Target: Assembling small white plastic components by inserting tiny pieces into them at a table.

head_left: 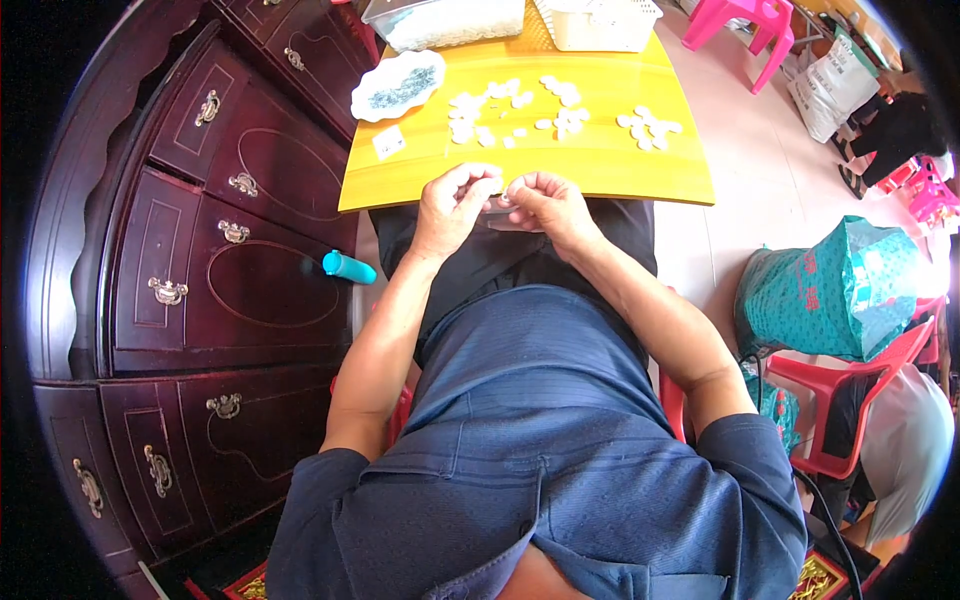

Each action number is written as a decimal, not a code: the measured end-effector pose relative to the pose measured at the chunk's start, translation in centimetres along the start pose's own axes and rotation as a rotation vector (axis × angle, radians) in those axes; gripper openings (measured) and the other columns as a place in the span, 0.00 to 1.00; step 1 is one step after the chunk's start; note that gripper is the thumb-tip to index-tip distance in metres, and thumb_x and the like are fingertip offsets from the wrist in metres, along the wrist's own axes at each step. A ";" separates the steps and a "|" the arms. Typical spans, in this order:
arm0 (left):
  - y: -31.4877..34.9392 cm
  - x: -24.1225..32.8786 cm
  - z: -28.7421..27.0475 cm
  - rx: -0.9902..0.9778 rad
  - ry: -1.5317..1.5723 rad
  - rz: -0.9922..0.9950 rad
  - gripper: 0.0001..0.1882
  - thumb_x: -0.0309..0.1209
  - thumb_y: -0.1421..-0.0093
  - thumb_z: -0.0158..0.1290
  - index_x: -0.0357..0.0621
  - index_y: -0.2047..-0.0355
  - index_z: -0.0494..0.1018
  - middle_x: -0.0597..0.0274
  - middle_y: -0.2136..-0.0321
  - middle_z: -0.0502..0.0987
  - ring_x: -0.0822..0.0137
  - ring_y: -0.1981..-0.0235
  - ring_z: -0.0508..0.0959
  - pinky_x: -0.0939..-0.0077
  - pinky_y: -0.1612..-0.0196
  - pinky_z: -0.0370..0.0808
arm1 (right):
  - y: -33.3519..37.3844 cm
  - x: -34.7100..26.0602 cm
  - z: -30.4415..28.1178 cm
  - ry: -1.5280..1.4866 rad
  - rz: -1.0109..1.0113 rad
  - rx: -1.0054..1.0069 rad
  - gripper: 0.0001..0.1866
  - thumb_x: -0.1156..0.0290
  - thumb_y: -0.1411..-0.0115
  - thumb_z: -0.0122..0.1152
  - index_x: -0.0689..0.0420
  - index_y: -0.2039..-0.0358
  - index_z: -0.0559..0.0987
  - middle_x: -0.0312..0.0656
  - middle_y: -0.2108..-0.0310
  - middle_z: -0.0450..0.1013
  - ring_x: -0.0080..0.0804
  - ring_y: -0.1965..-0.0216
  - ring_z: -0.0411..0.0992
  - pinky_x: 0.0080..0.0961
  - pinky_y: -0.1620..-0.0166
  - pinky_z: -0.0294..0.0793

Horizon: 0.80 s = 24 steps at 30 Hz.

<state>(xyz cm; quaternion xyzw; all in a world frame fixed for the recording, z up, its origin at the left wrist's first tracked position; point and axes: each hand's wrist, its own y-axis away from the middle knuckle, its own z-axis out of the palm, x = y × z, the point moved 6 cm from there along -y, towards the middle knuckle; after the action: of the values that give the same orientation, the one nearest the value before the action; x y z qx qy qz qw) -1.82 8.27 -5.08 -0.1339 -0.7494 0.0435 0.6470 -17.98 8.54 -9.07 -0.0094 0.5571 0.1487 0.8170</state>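
Observation:
My left hand (452, 208) and my right hand (556, 208) meet just off the near edge of the yellow table (610, 170). Fingertips of both are pinched together around something small, mostly hidden by the fingers; its kind does not show. Beyond them on the tabletop lie loose clusters of small white rounded pieces (462, 130), with another group of white pieces (650, 128) farther right. A white scalloped dish (359, 100) at the left holds many tiny dark bits. Closer to me, a small white square card (388, 142) lies by the dish.
A clear plastic bin (450, 30) and a white basket (605, 28) stand at the table's far edge. Dark wooden cabinets (270, 200) close off the left, with a teal bottle (349, 267) beside them. At right are a teal bag (830, 290), a red chair (840, 400) and a pink stool (745, 22).

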 end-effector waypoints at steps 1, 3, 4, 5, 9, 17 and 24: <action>0.0 0.0 0.0 -0.001 0.000 0.000 0.09 0.29 0.33 0.57 0.38 0.55 0.80 0.68 0.67 0.81 0.79 0.71 0.78 0.85 0.67 0.77 | 0.0 0.0 0.0 0.000 0.000 0.001 0.05 0.70 0.35 0.64 0.58 0.66 0.81 0.35 0.70 0.80 0.17 0.76 0.75 0.14 0.72 0.74; 0.0 0.0 0.1 -0.005 0.005 -0.018 0.09 0.29 0.33 0.57 0.37 0.55 0.80 0.68 0.67 0.81 0.78 0.71 0.78 0.84 0.67 0.77 | -0.1 0.1 -0.1 -0.004 0.012 0.011 0.05 0.70 0.36 0.64 0.58 0.66 0.81 0.35 0.70 0.80 0.17 0.76 0.74 0.14 0.73 0.73; 0.0 0.0 0.1 -0.005 0.005 -0.018 0.09 0.29 0.33 0.57 0.37 0.55 0.80 0.68 0.67 0.81 0.78 0.71 0.78 0.84 0.67 0.77 | -0.1 0.2 -0.1 -0.004 0.013 0.011 0.05 0.70 0.36 0.64 0.58 0.66 0.81 0.35 0.70 0.80 0.17 0.76 0.74 0.14 0.73 0.73; 0.0 0.0 0.1 -0.015 -0.004 -0.018 0.09 0.28 0.33 0.57 0.37 0.55 0.79 0.67 0.67 0.81 0.78 0.71 0.78 0.84 0.66 0.77 | -0.1 0.2 -0.1 -0.011 0.010 0.007 0.05 0.70 0.36 0.64 0.58 0.66 0.81 0.35 0.70 0.80 0.17 0.76 0.75 0.13 0.73 0.73; -0.1 -0.2 0.4 -0.041 0.011 0.024 0.07 0.25 0.34 0.57 0.35 0.58 0.80 0.63 0.68 0.83 0.75 0.68 0.83 0.80 0.63 0.81 | -0.1 0.2 0.1 -0.024 0.002 -0.001 0.05 0.70 0.36 0.64 0.58 0.65 0.80 0.35 0.70 0.80 0.17 0.75 0.75 0.13 0.72 0.73; 0.0 0.1 0.5 -0.055 -0.024 0.039 0.08 0.26 0.34 0.57 0.35 0.57 0.80 0.64 0.68 0.82 0.76 0.69 0.80 0.83 0.64 0.78 | -0.1 0.5 0.1 -0.031 -0.008 -0.004 0.05 0.69 0.34 0.64 0.57 0.64 0.80 0.35 0.70 0.80 0.17 0.73 0.75 0.13 0.71 0.73; -0.1 0.8 0.6 -0.081 -0.114 0.163 0.07 0.22 0.34 0.55 0.33 0.58 0.79 0.60 0.67 0.82 0.72 0.68 0.83 0.79 0.63 0.80 | -0.3 0.8 0.1 -0.005 0.003 -0.042 0.07 0.67 0.33 0.64 0.57 0.60 0.82 0.35 0.68 0.81 0.19 0.71 0.77 0.14 0.69 0.74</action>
<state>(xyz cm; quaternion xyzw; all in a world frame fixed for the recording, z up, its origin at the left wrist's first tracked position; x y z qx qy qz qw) -2.49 8.41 -4.34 -0.2176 -0.7728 0.0732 0.5916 -17.58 8.49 -9.78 -0.0253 0.5516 0.1618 0.8178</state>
